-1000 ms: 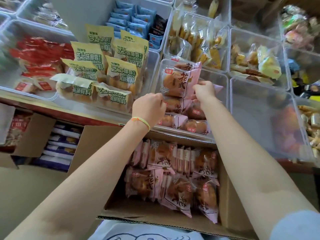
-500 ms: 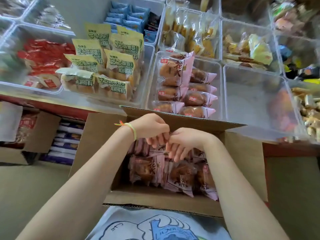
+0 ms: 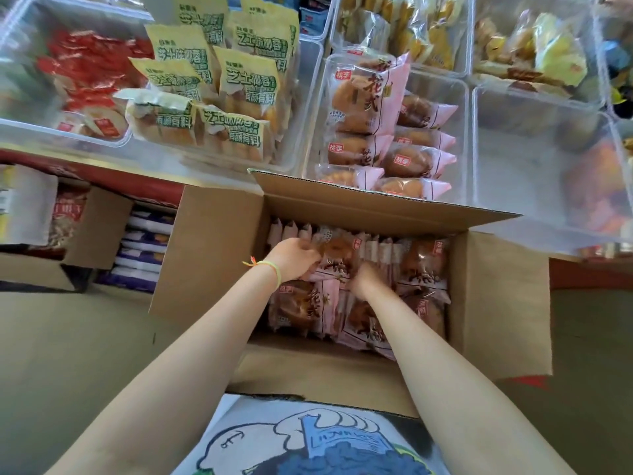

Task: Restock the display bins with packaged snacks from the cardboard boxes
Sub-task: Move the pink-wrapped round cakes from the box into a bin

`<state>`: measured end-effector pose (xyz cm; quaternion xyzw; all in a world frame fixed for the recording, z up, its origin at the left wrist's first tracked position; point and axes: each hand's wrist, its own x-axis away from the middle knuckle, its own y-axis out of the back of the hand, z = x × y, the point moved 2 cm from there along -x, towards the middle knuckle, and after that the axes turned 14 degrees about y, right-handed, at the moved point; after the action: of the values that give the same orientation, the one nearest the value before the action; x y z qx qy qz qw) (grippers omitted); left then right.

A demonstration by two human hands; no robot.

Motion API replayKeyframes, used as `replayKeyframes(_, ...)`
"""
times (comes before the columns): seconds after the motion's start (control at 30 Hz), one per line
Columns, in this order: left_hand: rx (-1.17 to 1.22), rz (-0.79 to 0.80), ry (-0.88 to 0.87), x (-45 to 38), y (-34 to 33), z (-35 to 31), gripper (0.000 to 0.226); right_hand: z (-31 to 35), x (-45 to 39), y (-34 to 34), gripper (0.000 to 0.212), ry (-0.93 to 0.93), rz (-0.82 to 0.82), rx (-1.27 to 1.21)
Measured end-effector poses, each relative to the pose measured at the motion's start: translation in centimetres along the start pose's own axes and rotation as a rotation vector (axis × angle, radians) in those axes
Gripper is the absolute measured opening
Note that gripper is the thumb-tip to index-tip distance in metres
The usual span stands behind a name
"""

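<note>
Single head-worn wide-angle view, looking forward and steeply down from above the person's chest. Close range: open cardboard box [image 3: 219, 255] fills centre, forearms enter from bottom edge. Clear display bins [image 3: 534, 173] span the top edge, bent by lens distortion. No second view.

Both bare arms reached forward and down, converging; the left hand [image 3: 294, 258], a thin yellow-green band [image 3: 272, 269] at its wrist, had its fingers curled around something; the right hand [image 3: 364, 279] was blurred, its fingers unreadable.
</note>
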<state>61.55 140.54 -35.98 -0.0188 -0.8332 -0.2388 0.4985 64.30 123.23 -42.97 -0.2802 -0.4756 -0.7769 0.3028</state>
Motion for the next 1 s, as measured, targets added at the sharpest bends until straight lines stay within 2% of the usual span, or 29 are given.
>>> replayKeyframes(0.17,0.027,0.008,-0.001,0.1,-0.2,-0.2,0.026,-0.8,0.9,1.2,0.016,0.096,-0.078,-0.003)
replayKeyframes(0.27,0.05,-0.023,-0.019,0.2,-0.4,-0.5,0.026,-0.2,2.8,3.4,0.019,0.221,-0.232,-0.189)
replayKeyframes(0.37,0.085,-0.068,-0.019,0.7,-0.4,-1.1,0.022,0.3,5.4,6.5,0.01,0.371,-0.365,-0.181)
replayKeyframes(0.43,0.176,-0.11,-0.06,1.3,0.0,-1.6,0.019,0.2,7.5,8.6,0.002,0.448,-0.393,-0.183)
replayKeyframes(0.53,0.332,-0.122,-0.123,2.1,0.5,-2.7,0.018,0.3,10.8,11.7,0.005,0.514,-0.372,-0.161)
replayKeyframes(0.63,0.303,0.04,-0.151,2.8,0.2,-3.9,0.04,0.9,13.8,14.6,0.015,0.606,-0.339,-0.244)
replayKeyframes(0.73,0.13,0.163,-0.209,4.3,-0.5,-5.8,0.042,1.3,16.1,16.9,0.017,0.695,-0.312,-0.46)
replayKeyframes(0.8,0.227,0.366,-0.206,5.5,-1.3,-7.0,0.042,1.4,17.1,18.1,0.016,0.773,-0.328,-0.646)
replayKeyframes(0.87,0.377,0.576,-0.23,7.0,-1.9,-8.1,0.033,1.4,17.5,19.1,0.018,0.85,-0.351,-0.789)
replayKeyframes(0.93,0.396,0.643,-0.315,7.7,-2.2,-9.0,0.031,1.6,17.3,19.5,0.019,0.897,-0.344,-0.917)
replayKeyframes(1.0,0.386,0.642,-0.452,8.6,-2.3,-9.8,0.039,1.8,16.9,19.7,0.013,0.89,-0.358,-1.043)
